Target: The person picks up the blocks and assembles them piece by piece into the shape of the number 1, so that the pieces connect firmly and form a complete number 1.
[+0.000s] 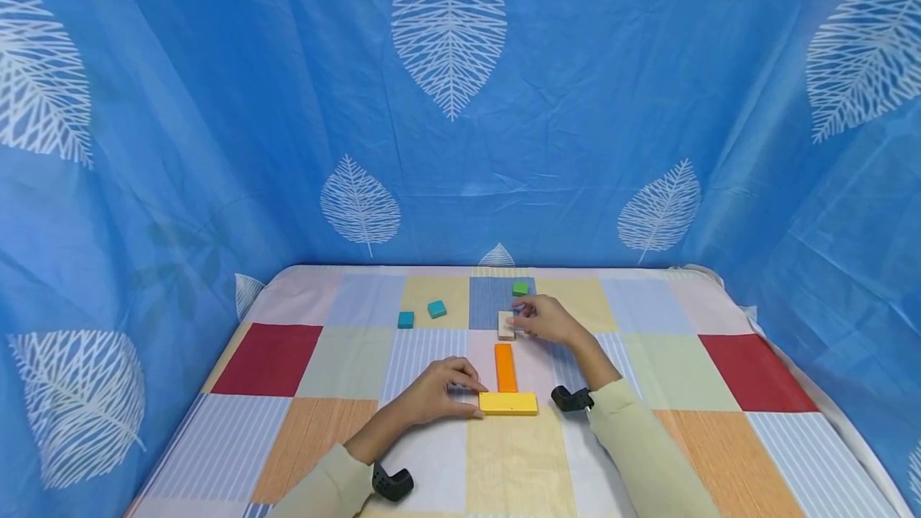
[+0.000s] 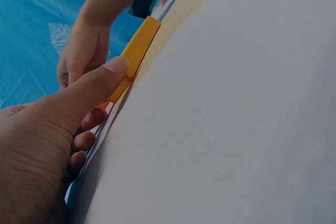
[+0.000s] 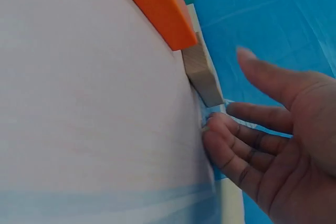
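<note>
A long yellow block (image 1: 508, 404) lies crosswise on the patchwork cloth. My left hand (image 1: 440, 392) pinches its left end, and the left wrist view shows the thumb (image 2: 116, 65) on the yellow block (image 2: 140, 45). Beyond it an orange block (image 1: 506, 368) points away from me, its near end by the yellow one. Farther on lies a plain wooden block (image 1: 506, 326). My right hand (image 1: 544, 318) is at its right side with thumb and fingers apart; in the right wrist view they are spread near the end of the wooden block (image 3: 202, 74), not gripping it.
A green block (image 1: 520, 288) lies just past the right hand. Two teal blocks, one nearer (image 1: 406, 320) and one farther (image 1: 436, 309), lie to the left. A blue curtain (image 1: 547, 182) with white leaf prints surrounds the table's back and sides.
</note>
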A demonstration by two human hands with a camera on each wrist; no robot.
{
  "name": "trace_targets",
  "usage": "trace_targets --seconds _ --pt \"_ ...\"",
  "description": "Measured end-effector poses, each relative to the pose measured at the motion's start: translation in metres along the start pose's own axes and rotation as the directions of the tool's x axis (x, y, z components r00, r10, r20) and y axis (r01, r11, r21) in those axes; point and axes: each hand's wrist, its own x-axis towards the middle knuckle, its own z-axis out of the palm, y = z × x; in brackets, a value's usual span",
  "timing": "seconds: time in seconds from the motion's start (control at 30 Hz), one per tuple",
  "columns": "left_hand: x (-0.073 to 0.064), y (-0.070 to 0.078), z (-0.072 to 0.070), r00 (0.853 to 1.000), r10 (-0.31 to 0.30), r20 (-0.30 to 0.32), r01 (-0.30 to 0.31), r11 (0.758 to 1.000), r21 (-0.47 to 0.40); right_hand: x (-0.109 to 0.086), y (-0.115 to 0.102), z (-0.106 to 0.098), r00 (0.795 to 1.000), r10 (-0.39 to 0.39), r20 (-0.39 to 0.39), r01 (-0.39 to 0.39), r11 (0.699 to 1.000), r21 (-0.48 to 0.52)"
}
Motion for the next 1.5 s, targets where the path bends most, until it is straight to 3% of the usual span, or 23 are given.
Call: trace_targets --seconds 0.3,1.13,1.5 --pt "0.000 0.000 0.001 1.000 0.016 -0.007 -0.016 1.000 0.006 -0.002 0.006 0.011 0.994 0.037 -0.100 -0.022 0.989 0.145" --pt "0.002 -0.001 0.000 1.000 0.027 -0.005 -0.027 0.999 0.023 -0.002 0.006 0.020 0.996 0.045 -0.076 -0.022 0.961 0.277" --pt "0.001 -0.002 0.001 0.999 0.033 -0.013 -0.032 0.999 0.022 -0.002 0.004 0.021 0.998 0.040 -0.053 -0.024 0.963 0.267"
